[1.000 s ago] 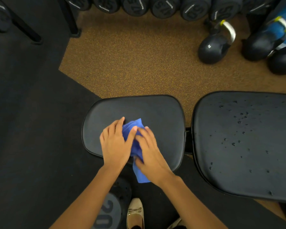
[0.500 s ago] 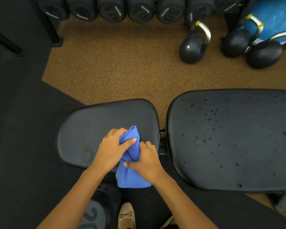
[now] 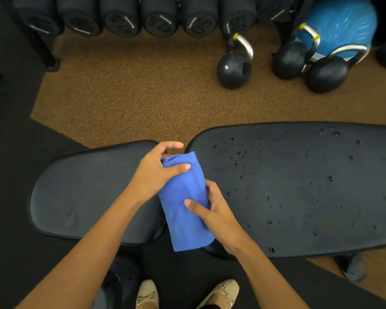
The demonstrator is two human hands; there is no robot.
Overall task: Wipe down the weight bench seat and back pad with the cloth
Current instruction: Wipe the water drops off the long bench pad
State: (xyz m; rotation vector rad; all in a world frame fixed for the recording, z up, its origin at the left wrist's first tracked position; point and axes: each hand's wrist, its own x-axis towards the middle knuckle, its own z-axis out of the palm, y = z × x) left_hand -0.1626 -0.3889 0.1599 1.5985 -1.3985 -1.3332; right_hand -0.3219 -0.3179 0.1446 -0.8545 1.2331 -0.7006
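Both hands hold the blue cloth, folded into a long strip. Left hand pinches its far end, thumb on the front and fingers curled behind. Right hand grips the strip lower down on its right edge, thumb laid across the front. The cloth's near end hangs free below the right hand. The cloth sits over the gap between the two pads; I cannot tell whether it touches either. Seat pad is left of and under the left hand, black. Back pad is right of the right hand, speckled with water droplets. Three black kettlebells stand well beyond the hands on brown speckled floor, with a dumbbell row further out. Beige flat shoes are near the wrists, below.
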